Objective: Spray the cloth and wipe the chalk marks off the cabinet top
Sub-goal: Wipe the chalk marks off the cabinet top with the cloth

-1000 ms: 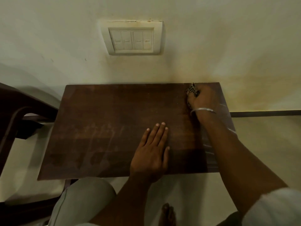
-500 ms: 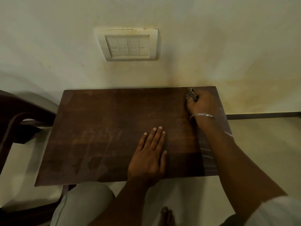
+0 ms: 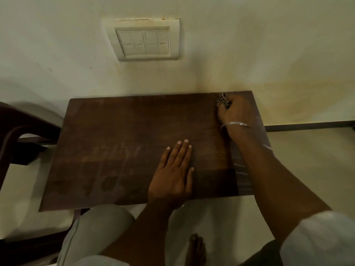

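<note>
Right hand [image 3: 236, 110] curled around a checked cloth [image 3: 222, 101] at the far right corner of the wooden cabinet top [image 3: 124, 125], left hand [image 3: 172, 178] flat, fingers straight, near the front edge, pale chalk marks [image 3: 242, 170] by the right forearm, switch plate [image 3: 146, 42] on the wall above.

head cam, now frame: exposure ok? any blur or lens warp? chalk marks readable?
Head view: dim, warm cast, wall brighter than the dark cabinet top; switch plate looks skewed by the wide lens; little motion blur, left hand crisp; right hand and cloth shaded at the far right corner; chalk marks only faint pale streaks near the right edge.
</note>
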`<act>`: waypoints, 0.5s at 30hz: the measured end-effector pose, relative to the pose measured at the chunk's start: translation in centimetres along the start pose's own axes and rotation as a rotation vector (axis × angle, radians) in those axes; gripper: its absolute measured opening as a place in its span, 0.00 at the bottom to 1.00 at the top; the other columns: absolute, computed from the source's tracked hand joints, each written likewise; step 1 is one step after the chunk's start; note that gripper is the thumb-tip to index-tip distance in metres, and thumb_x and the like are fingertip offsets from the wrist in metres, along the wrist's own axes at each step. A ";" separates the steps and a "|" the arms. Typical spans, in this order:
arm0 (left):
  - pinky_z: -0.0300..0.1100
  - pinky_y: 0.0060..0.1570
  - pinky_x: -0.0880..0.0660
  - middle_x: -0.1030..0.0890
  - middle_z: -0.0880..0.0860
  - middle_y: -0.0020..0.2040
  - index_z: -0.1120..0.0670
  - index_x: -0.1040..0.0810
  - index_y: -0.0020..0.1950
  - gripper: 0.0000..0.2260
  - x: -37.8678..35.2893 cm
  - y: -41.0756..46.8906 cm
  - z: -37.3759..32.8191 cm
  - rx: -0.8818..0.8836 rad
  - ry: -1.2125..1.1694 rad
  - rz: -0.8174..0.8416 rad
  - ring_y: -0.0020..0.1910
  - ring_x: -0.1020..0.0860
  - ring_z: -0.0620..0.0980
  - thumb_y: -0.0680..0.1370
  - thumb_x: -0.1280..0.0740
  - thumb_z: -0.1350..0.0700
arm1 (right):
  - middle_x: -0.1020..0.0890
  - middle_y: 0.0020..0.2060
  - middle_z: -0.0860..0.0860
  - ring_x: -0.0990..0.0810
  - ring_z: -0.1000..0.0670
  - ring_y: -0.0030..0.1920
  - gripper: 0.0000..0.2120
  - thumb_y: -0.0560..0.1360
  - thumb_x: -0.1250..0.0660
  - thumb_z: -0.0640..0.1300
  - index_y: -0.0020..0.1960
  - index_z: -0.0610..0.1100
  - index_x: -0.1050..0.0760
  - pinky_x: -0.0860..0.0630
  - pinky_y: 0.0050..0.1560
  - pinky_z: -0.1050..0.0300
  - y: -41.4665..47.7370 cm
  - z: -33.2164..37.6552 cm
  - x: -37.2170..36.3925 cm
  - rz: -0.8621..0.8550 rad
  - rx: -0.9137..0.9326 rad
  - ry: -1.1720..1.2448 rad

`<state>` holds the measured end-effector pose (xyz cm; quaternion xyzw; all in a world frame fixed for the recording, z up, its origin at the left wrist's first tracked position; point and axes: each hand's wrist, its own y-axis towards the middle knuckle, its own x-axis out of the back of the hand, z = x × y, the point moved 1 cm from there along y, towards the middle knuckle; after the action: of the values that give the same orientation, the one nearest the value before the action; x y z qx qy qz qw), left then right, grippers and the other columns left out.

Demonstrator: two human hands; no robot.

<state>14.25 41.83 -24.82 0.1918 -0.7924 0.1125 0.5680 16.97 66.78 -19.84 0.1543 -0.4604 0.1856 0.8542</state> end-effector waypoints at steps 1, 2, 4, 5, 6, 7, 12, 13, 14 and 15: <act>0.48 0.79 0.54 0.46 0.51 0.82 0.54 0.43 0.81 0.26 0.0 0.0 0.0 -0.001 -0.002 -0.002 0.81 0.53 0.45 0.84 0.50 0.46 | 0.18 0.44 0.45 0.20 0.44 0.44 0.13 0.74 0.36 0.52 0.49 0.45 0.19 0.25 0.39 0.55 -0.8 -0.2 0.0 -0.008 -0.017 -0.004; 0.48 0.79 0.54 0.46 0.51 0.82 0.54 0.43 0.81 0.26 0.0 0.0 -0.1 -0.002 -0.007 -0.003 0.81 0.52 0.45 0.84 0.50 0.46 | 0.18 0.44 0.46 0.21 0.46 0.43 0.12 0.75 0.35 0.51 0.50 0.45 0.20 0.28 0.38 0.57 -1.7 -0.4 0.1 -0.015 -0.034 -0.023; 0.48 0.79 0.55 0.45 0.51 0.81 0.54 0.43 0.81 0.26 0.0 0.0 -0.1 -0.002 -0.015 -0.006 0.81 0.52 0.46 0.84 0.50 0.46 | 0.18 0.47 0.47 0.21 0.47 0.44 0.11 0.75 0.33 0.49 0.54 0.46 0.20 0.31 0.40 0.60 -3.4 -0.8 0.3 -0.022 -0.015 -0.060; 0.48 0.79 0.55 0.45 0.51 0.81 0.54 0.43 0.81 0.26 0.1 0.0 0.0 -0.001 -0.016 -0.005 0.81 0.52 0.46 0.84 0.50 0.46 | 0.19 0.49 0.47 0.21 0.47 0.47 0.12 0.75 0.32 0.49 0.56 0.46 0.20 0.30 0.42 0.59 -3.8 -1.0 0.3 -0.026 0.002 -0.065; 0.48 0.79 0.55 0.46 0.51 0.82 0.54 0.43 0.81 0.26 0.1 0.0 0.0 -0.002 -0.015 -0.005 0.81 0.52 0.46 0.84 0.50 0.46 | 0.19 0.51 0.47 0.21 0.46 0.48 0.13 0.75 0.32 0.50 0.57 0.47 0.21 0.28 0.44 0.58 -3.9 -1.1 0.4 -0.036 0.011 -0.051; 0.48 0.79 0.54 0.46 0.51 0.82 0.54 0.43 0.81 0.26 0.0 0.0 -0.1 -0.002 -0.014 -0.007 0.81 0.52 0.46 0.84 0.50 0.46 | 0.18 0.50 0.47 0.20 0.46 0.48 0.12 0.75 0.32 0.50 0.56 0.46 0.20 0.26 0.45 0.56 -3.5 -1.2 0.2 -0.043 0.009 -0.032; 0.48 0.79 0.54 0.45 0.51 0.82 0.54 0.42 0.81 0.26 0.1 0.0 -0.1 0.002 -0.014 -0.008 0.81 0.51 0.46 0.84 0.49 0.46 | 0.19 0.42 0.44 0.21 0.44 0.42 0.11 0.76 0.34 0.49 0.47 0.42 0.20 0.35 0.36 0.57 -0.7 -0.6 -0.8 -0.044 -0.028 -0.003; 0.48 0.79 0.54 0.45 0.51 0.82 0.54 0.43 0.81 0.26 0.1 0.0 -0.1 0.004 -0.012 -0.007 0.81 0.51 0.46 0.84 0.49 0.46 | 0.18 0.44 0.43 0.21 0.42 0.44 0.11 0.76 0.35 0.49 0.47 0.42 0.20 0.35 0.37 0.57 -0.3 -0.5 -0.9 -0.050 -0.022 0.007; 0.48 0.79 0.54 0.45 0.51 0.82 0.54 0.43 0.81 0.26 0.1 0.0 0.0 0.004 -0.008 -0.007 0.81 0.52 0.46 0.84 0.50 0.46 | 0.18 0.45 0.42 0.20 0.42 0.46 0.12 0.76 0.35 0.50 0.48 0.42 0.20 0.35 0.38 0.57 -0.2 -0.5 -0.9 -0.052 -0.019 0.011; 0.48 0.79 0.54 0.45 0.51 0.82 0.54 0.43 0.81 0.26 0.0 0.0 0.0 0.002 -0.005 -0.008 0.81 0.52 0.46 0.84 0.49 0.46 | 0.18 0.45 0.42 0.20 0.41 0.46 0.12 0.76 0.35 0.50 0.48 0.41 0.20 0.34 0.38 0.57 -0.4 -0.5 -0.9 -0.051 -0.018 0.008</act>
<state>14.25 41.83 -24.79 0.1959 -0.7930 0.1105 0.5661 17.11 66.52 -20.90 0.1577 -0.4544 0.1604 0.8619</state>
